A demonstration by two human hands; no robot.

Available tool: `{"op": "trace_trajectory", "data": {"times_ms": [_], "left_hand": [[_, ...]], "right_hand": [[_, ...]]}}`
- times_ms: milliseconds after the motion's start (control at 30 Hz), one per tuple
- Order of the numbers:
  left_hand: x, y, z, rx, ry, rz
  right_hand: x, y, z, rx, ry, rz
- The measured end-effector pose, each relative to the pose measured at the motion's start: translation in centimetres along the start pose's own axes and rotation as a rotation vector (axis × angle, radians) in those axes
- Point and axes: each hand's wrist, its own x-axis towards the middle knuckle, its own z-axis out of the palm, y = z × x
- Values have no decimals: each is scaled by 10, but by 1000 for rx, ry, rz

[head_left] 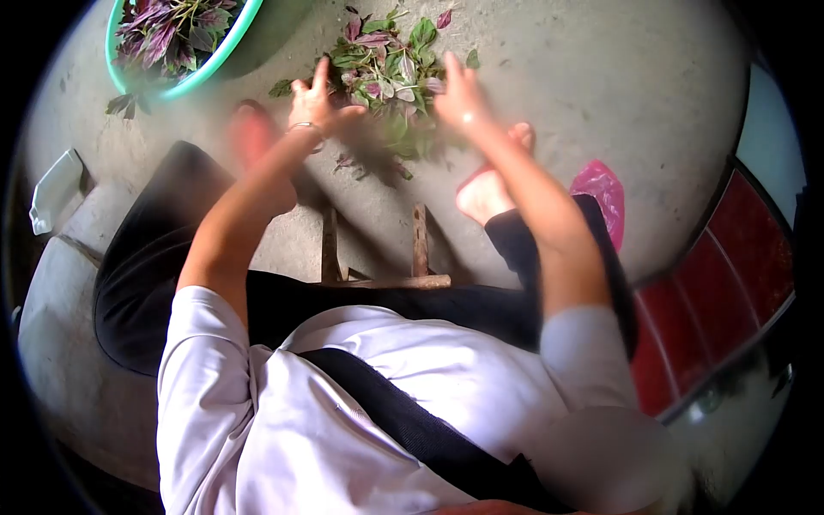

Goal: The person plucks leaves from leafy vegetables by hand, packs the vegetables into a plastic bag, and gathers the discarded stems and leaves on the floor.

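Observation:
A loose pile of green and purple leaves [395,64], which look like amaranth, lies on the concrete floor. At the pile's left edge is my left hand [318,105], its fingers spread and its thumb pointing right toward the leaves. A bracelet circles that wrist. My right hand [461,96] is at the right edge, fingers stretched forward beside the leaves. Neither hand visibly holds anything. Some blurred leaves and small scraps lie between the hands and nearer my feet.
A turquoise-rimmed basin [180,88] of purple-green leafy stems stands at the upper left. Pink plastic bag [601,193] lies right of my foot. A wooden stool [420,245] is under me. Red tiles [712,275] border the right; a white object [56,190] sits left.

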Motion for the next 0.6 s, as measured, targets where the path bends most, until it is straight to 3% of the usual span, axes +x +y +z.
{"op": "trace_trajectory", "data": {"times_ms": [133,267,333,400,467,533,567,600], "left_hand": [[-1,42,12,-50,-66,59],[2,40,25,-293,15,332],[-11,43,14,-451,-20,276],[-13,35,14,-456,62,313],[-11,24,15,-414,188,405],[-11,17,10,-370,222,362],[-11,13,9,-375,218,300],[-12,8,8,-376,230,250]], "right_hand": [[-5,-43,26,113,0,-93],[-6,-58,37,265,-161,-225],[-10,-60,35,319,-93,-356],[-1,-55,34,362,-219,-484],[-1,-49,26,634,-311,-511],[-9,-46,0,684,-303,-431],[-3,-31,5,725,-272,-329],[-1,-14,9,610,-95,-320]]}}
